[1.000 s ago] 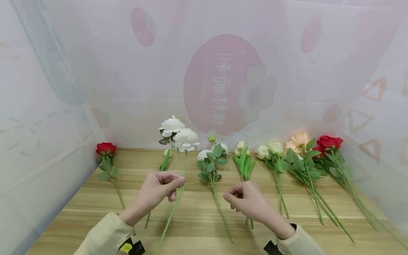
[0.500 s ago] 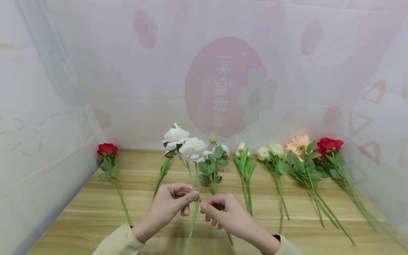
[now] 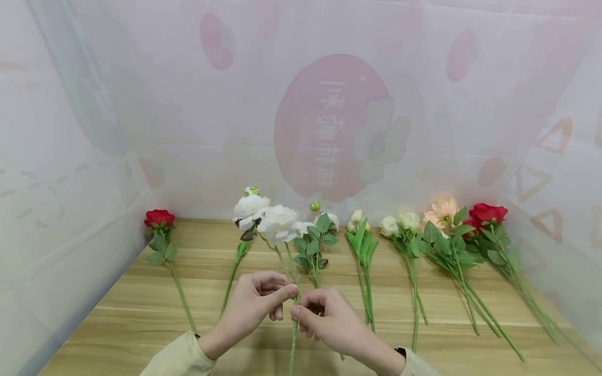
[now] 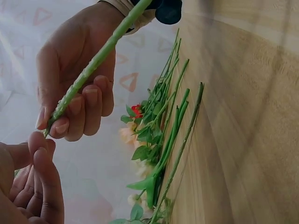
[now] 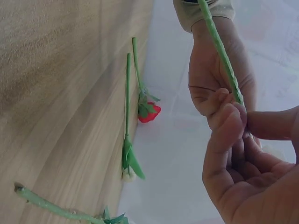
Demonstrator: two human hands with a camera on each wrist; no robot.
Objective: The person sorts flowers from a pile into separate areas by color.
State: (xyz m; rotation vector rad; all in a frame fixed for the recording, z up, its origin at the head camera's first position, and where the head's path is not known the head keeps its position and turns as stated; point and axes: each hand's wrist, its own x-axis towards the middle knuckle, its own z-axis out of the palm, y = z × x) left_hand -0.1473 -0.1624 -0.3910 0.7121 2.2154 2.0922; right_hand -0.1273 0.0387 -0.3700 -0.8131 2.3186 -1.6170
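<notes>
A white artificial flower (image 3: 279, 222) with ruffled blooms and a small green bud stands upright above the table, between both hands. My left hand (image 3: 256, 303) pinches its green stem between thumb and fingers, just below where two branches come together. Just beneath, my right hand (image 3: 334, 324) pinches the same stem, its fingertips close to the left thumb. In the left wrist view the lower stem (image 4: 88, 70) runs past the right palm. Behind the hands lies another white flower spray with green leaves (image 3: 312, 243), its stem partly hidden by the right hand.
On the wooden table (image 3: 131, 313) a red rose (image 3: 160, 218) and a tulip stem (image 3: 230, 282) lie to the left. To the right lie white tulips (image 3: 361, 240), cream roses (image 3: 400, 224), peach flowers (image 3: 442, 214) and red roses (image 3: 486, 213). Printed cloth walls (image 3: 211, 130) enclose the table.
My left hand has carried the white flower right and lower, to the middle. My right hand has come left from over the table and now pinches the stem too.
</notes>
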